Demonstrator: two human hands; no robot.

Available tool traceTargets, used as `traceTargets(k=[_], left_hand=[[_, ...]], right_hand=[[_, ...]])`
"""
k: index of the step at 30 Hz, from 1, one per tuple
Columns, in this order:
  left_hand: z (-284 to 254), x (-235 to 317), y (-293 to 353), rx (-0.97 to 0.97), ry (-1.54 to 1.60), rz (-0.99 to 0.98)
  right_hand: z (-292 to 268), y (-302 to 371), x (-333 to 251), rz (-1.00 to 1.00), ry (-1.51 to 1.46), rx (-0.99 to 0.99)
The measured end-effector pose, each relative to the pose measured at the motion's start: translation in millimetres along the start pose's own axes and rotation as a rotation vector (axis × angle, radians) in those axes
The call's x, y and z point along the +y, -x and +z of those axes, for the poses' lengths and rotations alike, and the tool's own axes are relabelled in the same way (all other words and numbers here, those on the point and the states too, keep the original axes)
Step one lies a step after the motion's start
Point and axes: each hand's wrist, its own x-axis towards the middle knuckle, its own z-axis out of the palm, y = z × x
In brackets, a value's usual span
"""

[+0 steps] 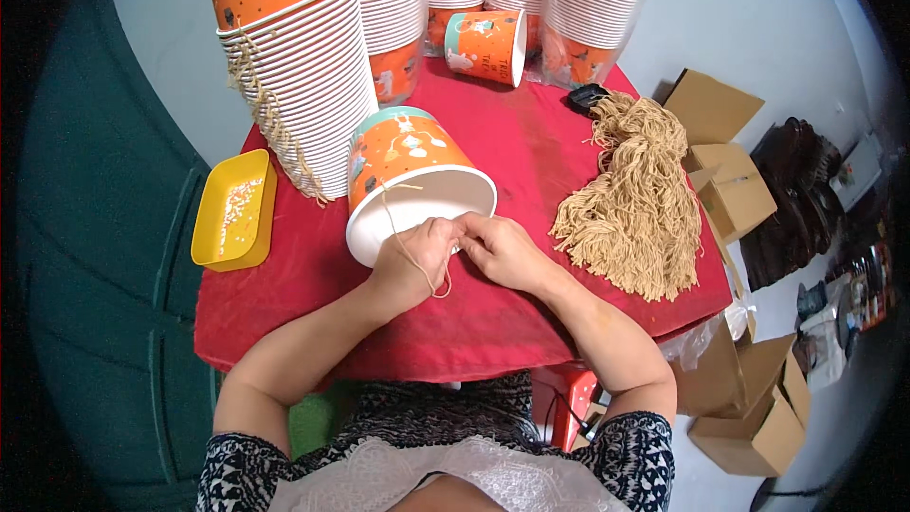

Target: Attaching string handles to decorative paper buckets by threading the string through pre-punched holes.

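Observation:
An orange paper bucket (408, 154) with a white rim lies on its side on the red tablecloth, its mouth toward me. A tan string (394, 220) comes through its wall near the rim and runs down over my left hand (414, 256). My left fingers are closed in a pinch on the string at the mouth of the bucket. Against them, my right hand (500, 248) is pinched too, the fingertips of both hands meeting. What the right fingertips hold is hidden. To the right lies a thick bundle of tan strings (633, 204).
A tall stack of nested buckets (308, 85) with strings hanging on it stands at the left. Beside it sits a yellow tray (210, 218) of small pieces. More wrapped stacks (599, 0) and a tipped bucket (479, 45) are at the back. Cardboard boxes (758, 417) stand right.

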Motion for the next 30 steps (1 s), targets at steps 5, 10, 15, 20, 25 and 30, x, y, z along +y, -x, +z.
traceTargets(k=[5,10,15,20,25,30], left_hand=[[-1.9,1.9,0.7,0.027,0.002,0.020],[-2.8,2.8,-1.1,0.037,-0.009,0.008],[-2.1,0.7,-0.9,0.027,-0.022,0.046],[0.5,3.5,-0.4,0.011,-0.034,0.019],[3.4,2.3,1.0,0.038,0.017,0.008],[5.1,-0.9,2.8,0.028,0.035,-0.001]], right_hand=[[-2.3,-0.5,-5.2,0.051,-0.016,-0.023],[-2.0,-0.8,-3.9,-0.002,-0.035,0.019],[1.1,-0.9,-5.1,-0.042,-0.026,0.072],[-1.8,0.3,-5.3,-0.018,-0.032,0.017],[-3.3,-0.6,-1.7,-0.037,-0.090,-0.029],[-3.0,-0.9,-1.5,0.010,-0.058,-0.052]])
